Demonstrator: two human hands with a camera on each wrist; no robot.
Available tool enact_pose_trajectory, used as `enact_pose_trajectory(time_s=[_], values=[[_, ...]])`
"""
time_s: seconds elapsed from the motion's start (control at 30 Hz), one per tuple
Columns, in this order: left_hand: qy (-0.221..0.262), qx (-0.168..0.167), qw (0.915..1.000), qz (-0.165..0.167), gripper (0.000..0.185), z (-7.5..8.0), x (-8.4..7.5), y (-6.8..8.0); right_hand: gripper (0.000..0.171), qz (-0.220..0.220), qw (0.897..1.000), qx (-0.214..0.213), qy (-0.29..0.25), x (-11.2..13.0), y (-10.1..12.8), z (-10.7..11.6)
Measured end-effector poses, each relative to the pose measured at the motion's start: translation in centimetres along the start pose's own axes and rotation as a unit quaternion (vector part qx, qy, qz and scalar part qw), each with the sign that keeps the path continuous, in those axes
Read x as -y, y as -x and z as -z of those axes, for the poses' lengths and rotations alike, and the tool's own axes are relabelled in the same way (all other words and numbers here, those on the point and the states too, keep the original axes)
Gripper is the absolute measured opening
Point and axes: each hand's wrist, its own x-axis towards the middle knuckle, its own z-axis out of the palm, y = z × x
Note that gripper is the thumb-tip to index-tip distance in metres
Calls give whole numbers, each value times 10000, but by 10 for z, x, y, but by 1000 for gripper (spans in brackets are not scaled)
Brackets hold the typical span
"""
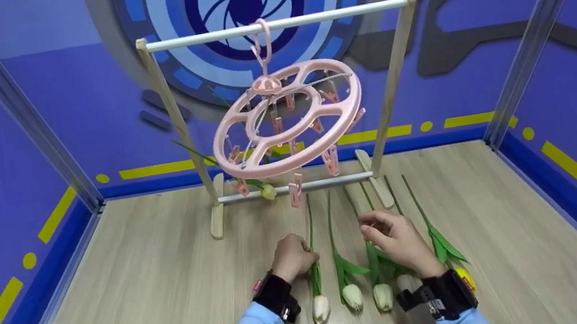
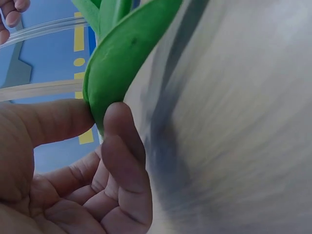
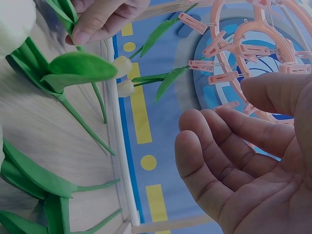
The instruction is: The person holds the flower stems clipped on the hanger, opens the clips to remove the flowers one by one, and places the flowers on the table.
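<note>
My left hand (image 1: pixel 293 257) pinches a green leaf (image 2: pixel 114 68) of the leftmost artificial white tulip (image 1: pixel 320 309), thumb on one side and fingertip on the other. That tulip lies on the table, its bloom toward me. Over the stems to the right, my right hand (image 1: pixel 398 237) is held with fingers loosely bent and nothing between them. Beside the pinched tulip lie more white tulips (image 1: pixel 352 297) in a row, one partly hidden under the right wrist. A yellow flower (image 1: pixel 465 277) at the row's right end is mostly behind the wrist strap.
A pink round clip hanger (image 1: pixel 294 164) hangs tilted from the bar of a wooden rack (image 1: pixel 395 79). Several pink clips (image 1: pixel 296 190) dangle from it. In the right wrist view, two white tulips (image 3: pixel 126 87) hang bloom-down from clips. Blue printed walls (image 1: pixel 570 116) enclose the table (image 1: pixel 143 295).
</note>
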Motion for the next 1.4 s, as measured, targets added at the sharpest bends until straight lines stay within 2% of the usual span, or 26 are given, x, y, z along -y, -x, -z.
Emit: enact_pose_trajectory(time_s=[0.27, 0.67, 0.87, 1.03, 1.27, 1.4], values=[[93, 42, 9999, -80, 53, 0, 6, 2, 22, 58, 10000, 18, 1, -1, 1, -1], [223, 439, 9987, 108, 36, 8, 13, 6, 23, 82, 10000, 9, -52, 0, 2, -1], [169, 408, 9990, 81, 29, 13, 15, 10, 24, 12, 10000, 47, -37, -1, 2, -1], [61, 353, 9993, 58, 32, 14, 16, 13, 23, 41, 10000, 31, -34, -1, 1, -1], [392, 511, 9977, 228, 24, 10, 12, 14, 24, -29, 10000, 84, -32, 0, 2, 1], [370, 519, 9978, 161, 28, 10, 12, 13, 24, -138, 9998, 107, 29, 1, 2, 2]])
